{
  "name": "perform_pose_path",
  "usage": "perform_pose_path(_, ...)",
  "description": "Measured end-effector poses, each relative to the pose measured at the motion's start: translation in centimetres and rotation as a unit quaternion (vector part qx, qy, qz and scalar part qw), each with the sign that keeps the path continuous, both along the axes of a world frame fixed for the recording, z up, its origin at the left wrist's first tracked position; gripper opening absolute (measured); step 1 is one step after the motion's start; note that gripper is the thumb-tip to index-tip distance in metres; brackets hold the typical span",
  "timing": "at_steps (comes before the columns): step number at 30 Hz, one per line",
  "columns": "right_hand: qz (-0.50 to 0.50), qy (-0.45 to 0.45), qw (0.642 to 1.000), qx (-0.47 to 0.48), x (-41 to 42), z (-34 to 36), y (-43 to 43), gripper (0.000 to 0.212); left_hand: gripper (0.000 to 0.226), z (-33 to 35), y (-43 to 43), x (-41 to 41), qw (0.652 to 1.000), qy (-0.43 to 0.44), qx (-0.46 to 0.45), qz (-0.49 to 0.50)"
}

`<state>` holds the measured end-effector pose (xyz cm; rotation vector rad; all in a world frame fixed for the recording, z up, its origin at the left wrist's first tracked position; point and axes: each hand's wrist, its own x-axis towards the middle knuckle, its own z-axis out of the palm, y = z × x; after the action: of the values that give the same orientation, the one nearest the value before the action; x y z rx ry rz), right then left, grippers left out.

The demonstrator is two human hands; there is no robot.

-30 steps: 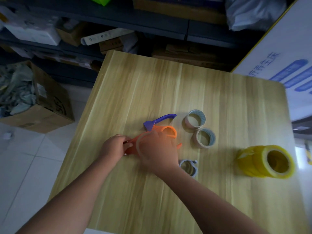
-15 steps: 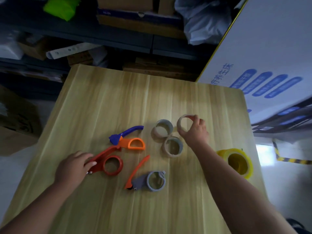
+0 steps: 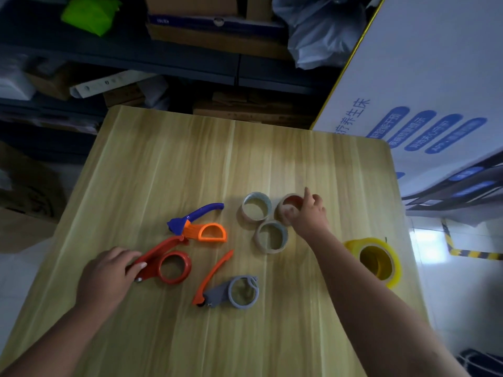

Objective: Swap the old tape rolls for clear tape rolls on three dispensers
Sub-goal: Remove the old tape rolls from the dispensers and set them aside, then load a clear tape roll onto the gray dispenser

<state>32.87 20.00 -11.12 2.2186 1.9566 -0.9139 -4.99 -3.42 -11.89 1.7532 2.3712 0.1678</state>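
Note:
Three tape dispensers lie on the wooden table (image 3: 190, 164). My left hand (image 3: 106, 276) grips the handle of the red dispenser (image 3: 174, 265), whose ring holds no roll. The blue and orange dispenser (image 3: 202, 228) lies behind it, and the grey dispenser with an orange handle (image 3: 234, 291) lies in front. Two thin pale tape rolls (image 3: 257, 206) (image 3: 272, 236) stand to the right. A third thin roll (image 3: 290, 206) rests beside them on the table, with my right hand (image 3: 311, 216) on it, thumb on its near wall and index finger raised.
A stack of thick yellow-tinted tape rolls (image 3: 378, 261) lies near the table's right edge. A large white printed box (image 3: 422, 91) stands at the back right. Dark shelves with cardboard boxes (image 3: 190, 36) run behind the table.
My right hand took a thin roll off the red dispenser, carried it right and lowered it beside the two other rolls. My left hand stayed on the red dispenser.

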Motion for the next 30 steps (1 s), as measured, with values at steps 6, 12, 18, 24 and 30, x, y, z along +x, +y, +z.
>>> perform_pose_path(6, 0.12, -0.111, 0.975, 0.15, 6.5, 7.8, -5.9, 0.085, 0.019, 1.6, 1.4, 2.6, 0.999, 0.011, 0.044, -0.012)
perform_pose_path(12, 0.011, -0.147, 0.989, -0.005, 15.9, 7.7, -9.0, 0.114, 0.02, 1.5, 2.2, 7.4, 0.999, -0.019, 0.042, -0.005)
perform_pose_path(18, 0.034, -0.071, 0.996, -0.036, 17.5, 4.8, -9.0, 0.121, 0.018, 0.8, 2.6, 11.2, 0.999, -0.037, 0.029, -0.025)
perform_pose_path(24, 0.074, -0.061, 0.995, 0.004, 17.5, 5.2, -8.6, 0.112, 0.015, 0.7, 1.6, 14.3, 0.999, -0.029, 0.022, -0.026)
perform_pose_path(30, 0.184, -0.004, 0.98, 0.079, 12.4, 8.4, -10.5, 0.112, 0.049, 4.1, 3.2, 20.6, 0.984, -0.119, -0.03, -0.13)
